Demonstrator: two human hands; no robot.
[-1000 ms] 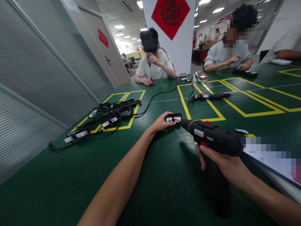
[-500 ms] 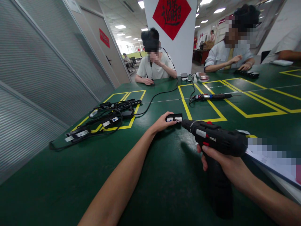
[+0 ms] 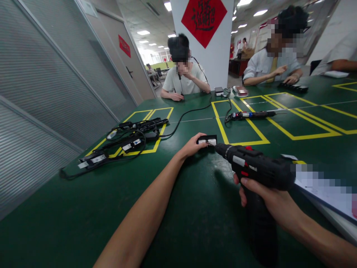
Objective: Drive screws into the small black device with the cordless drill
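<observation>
Near the middle of the green table, my left hand (image 3: pixel 193 145) grips a small black box-shaped part (image 3: pixel 214 138) with white patches on its near face. My right hand (image 3: pixel 259 190) is wrapped round the handle of a black cordless drill (image 3: pixel 259 165) with red accents. The drill is held level and its chuck points left at the part. Its thin bit reaches the white face of the part; I cannot tell whether it sits in a screw there.
To the left, several black cabled devices (image 3: pixel 131 139) lie in yellow-taped boxes. A slim black electric screwdriver (image 3: pixel 253 114) rests beyond the drill. Papers (image 3: pixel 323 186) lie at right. Two people (image 3: pixel 192 80) (image 3: pixel 275 69) sit across the table (image 3: pixel 83 216).
The drill's chuck has dipped slightly and its bit has shifted down a little on the part's white face. Both hands keep their hold.
</observation>
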